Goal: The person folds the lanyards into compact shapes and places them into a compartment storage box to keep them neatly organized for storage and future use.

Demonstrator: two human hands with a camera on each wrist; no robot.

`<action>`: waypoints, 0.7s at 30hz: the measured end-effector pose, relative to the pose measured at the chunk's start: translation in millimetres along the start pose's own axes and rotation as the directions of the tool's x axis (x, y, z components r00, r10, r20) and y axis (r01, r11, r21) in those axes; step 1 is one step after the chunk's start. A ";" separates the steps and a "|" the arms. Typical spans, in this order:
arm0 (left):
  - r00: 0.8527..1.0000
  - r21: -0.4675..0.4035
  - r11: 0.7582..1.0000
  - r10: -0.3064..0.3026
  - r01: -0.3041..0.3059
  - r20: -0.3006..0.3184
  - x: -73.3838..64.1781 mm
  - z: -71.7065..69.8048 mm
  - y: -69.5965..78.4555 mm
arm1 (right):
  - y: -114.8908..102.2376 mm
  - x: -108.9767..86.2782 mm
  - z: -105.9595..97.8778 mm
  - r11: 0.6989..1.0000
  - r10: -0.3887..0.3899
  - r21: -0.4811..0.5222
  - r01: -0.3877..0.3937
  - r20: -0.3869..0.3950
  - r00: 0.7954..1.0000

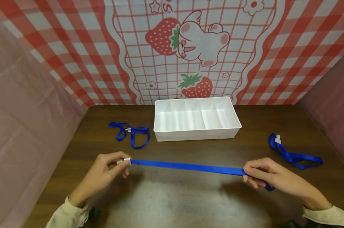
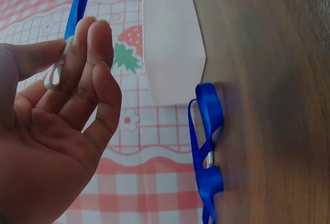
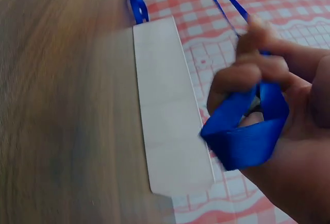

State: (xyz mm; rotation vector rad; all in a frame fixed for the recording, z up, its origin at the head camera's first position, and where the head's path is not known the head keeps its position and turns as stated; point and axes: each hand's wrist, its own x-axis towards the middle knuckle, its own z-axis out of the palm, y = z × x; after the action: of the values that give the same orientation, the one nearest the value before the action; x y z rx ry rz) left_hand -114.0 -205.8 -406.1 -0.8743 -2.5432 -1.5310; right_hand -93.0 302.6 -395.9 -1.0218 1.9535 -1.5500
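A blue lanyard (image 1: 186, 166) is stretched almost level between the two hands, above the table. My left hand (image 1: 107, 169) pinches its white clip (image 2: 55, 72) between thumb and forefinger, the other fingers loosely bent. At the far end my right hand (image 1: 270, 177) grips the ribbon between curled fingers and thumb. A loop of the same ribbon (image 3: 247, 136) hangs out below the right hand's fingers. Beyond the left hand a second blue lanyard (image 1: 140, 130) lies loosely looped on the table. A third lanyard (image 1: 294, 156) rests folded beyond the right hand, its white clip (image 1: 278, 139) uppermost.
A white divided box (image 1: 197, 134) with several compartments stands at the back centre of the brown wooden table (image 1: 172, 196). Behind it hangs a red-and-white checked cloth (image 1: 83, 57) with strawberries. Pink cloth walls (image 1: 26, 120) close off both sides.
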 end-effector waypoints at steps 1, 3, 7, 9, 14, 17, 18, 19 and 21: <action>1.000 0.006 1.000 0.001 -0.001 -0.003 -0.4 -1.0 -0.5 | 0.6 -1.4 -1.3 1.000 -0.001 -0.002 0.001 0.010 1.000; 1.000 0.017 1.000 -0.002 0.002 -0.015 -1.5 -3.3 -1.3 | 1.3 -4.5 -4.3 1.000 -0.008 -0.012 0.008 0.019 1.000; 1.000 0.024 1.000 -0.011 0.011 -0.010 -4.7 -7.4 -2.4 | 2.2 -10.6 -10.5 1.000 -0.007 0.011 0.007 0.025 1.000; 1.000 0.022 1.000 -0.022 0.022 -0.007 -6.2 -9.7 -3.2 | 2.7 -13.2 -13.1 1.000 -0.021 0.019 0.021 0.028 0.999; 0.999 -0.023 0.999 -0.039 0.039 0.017 -8.7 -15.3 -7.1 | 5.9 -19.9 -17.8 0.998 -0.024 0.064 0.022 0.022 0.999; 0.998 -0.063 0.997 -0.050 0.052 0.043 -10.0 -18.8 -9.1 | 8.5 -24.5 -20.0 0.993 -0.006 0.115 0.005 0.009 1.000; 0.997 -0.069 0.996 -0.054 0.057 0.050 -10.4 -20.0 -9.7 | 9.2 -26.3 -20.8 0.991 -0.002 0.136 0.001 0.007 1.000; 0.997 -0.072 0.995 -0.058 0.062 0.053 -10.9 -21.4 -10.3 | 10.0 -28.0 -21.6 0.988 0.000 0.157 0.000 0.002 1.000; 0.996 -0.078 0.994 -0.074 0.078 0.058 -11.7 -24.5 -12.0 | 11.7 -31.8 -23.5 0.984 0.004 0.178 0.001 -0.026 1.000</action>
State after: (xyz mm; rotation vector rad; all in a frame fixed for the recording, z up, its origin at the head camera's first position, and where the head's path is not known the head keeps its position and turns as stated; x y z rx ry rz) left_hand -115.9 -235.3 -406.9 -0.8486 -2.5982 -1.6640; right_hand -93.3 343.0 -403.9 -0.9296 1.7941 -1.7100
